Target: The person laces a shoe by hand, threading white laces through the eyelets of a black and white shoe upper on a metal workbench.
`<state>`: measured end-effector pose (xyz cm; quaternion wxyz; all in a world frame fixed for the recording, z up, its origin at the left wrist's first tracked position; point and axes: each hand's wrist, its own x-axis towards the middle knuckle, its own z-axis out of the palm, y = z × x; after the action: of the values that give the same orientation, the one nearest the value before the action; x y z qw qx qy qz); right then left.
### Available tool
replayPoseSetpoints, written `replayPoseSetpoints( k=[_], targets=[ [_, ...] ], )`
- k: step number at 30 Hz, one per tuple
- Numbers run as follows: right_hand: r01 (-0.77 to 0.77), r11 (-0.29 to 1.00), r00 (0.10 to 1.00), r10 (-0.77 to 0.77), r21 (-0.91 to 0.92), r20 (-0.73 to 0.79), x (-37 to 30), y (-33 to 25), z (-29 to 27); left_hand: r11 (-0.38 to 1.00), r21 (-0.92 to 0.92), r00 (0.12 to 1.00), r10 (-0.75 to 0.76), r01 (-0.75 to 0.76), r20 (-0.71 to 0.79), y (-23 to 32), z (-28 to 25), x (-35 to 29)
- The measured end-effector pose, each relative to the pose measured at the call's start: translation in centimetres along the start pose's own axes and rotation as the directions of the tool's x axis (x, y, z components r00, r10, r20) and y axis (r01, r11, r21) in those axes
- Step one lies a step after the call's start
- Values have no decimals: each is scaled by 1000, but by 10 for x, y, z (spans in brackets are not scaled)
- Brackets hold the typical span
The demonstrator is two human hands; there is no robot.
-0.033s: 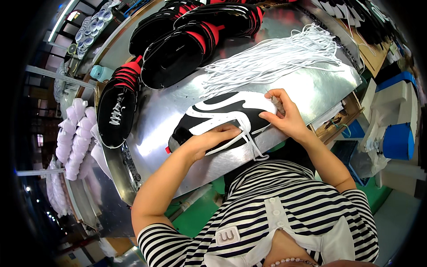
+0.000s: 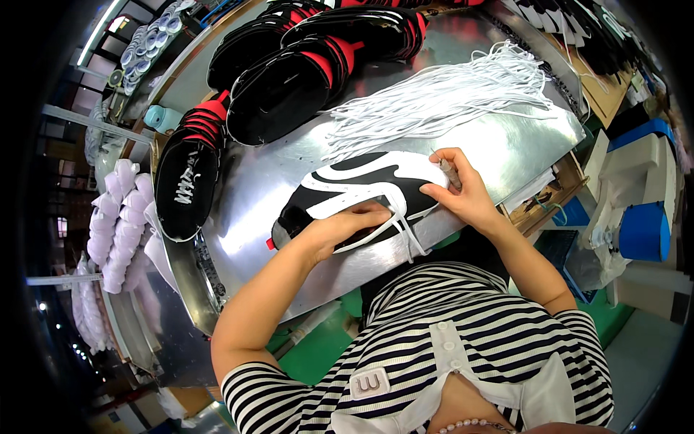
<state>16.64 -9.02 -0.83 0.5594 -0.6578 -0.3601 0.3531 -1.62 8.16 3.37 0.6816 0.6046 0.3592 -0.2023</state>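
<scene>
A black-and-white shoe upper with a small red tab lies on its side on the metal table, tilted toward me. My left hand is closed on its near edge at the opening, thumb on top, other fingers hidden. White lace ends hang from the upper beside this hand. At the right end of the upper, my right hand is closed around a small greyish-brown handle with a thin metal tip. The thumb of that hand rests at the upper's edge.
A bundle of white laces lies behind the upper. Stacked black uppers with red tabs stand at the far left, beside a laced black upper. The metal tabletop has a raised rim. A blue-and-white machine stands right.
The loose lace ends below the upper have swung slightly left and hang straighter. Both hands keep nearly the same place and hold.
</scene>
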Motion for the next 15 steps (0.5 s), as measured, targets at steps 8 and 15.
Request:
replayPoseSetpoints(
  k=[8, 15],
  targets=[
    [-64, 998, 991, 64, 7, -115, 3, 19, 5, 937, 215, 853, 342, -276, -395, -18, -11, 20],
    [-227, 970, 974, 228, 87, -1, 1, 12, -5, 966, 12, 934, 252, -257, -252, 2, 4, 9]
  ],
)
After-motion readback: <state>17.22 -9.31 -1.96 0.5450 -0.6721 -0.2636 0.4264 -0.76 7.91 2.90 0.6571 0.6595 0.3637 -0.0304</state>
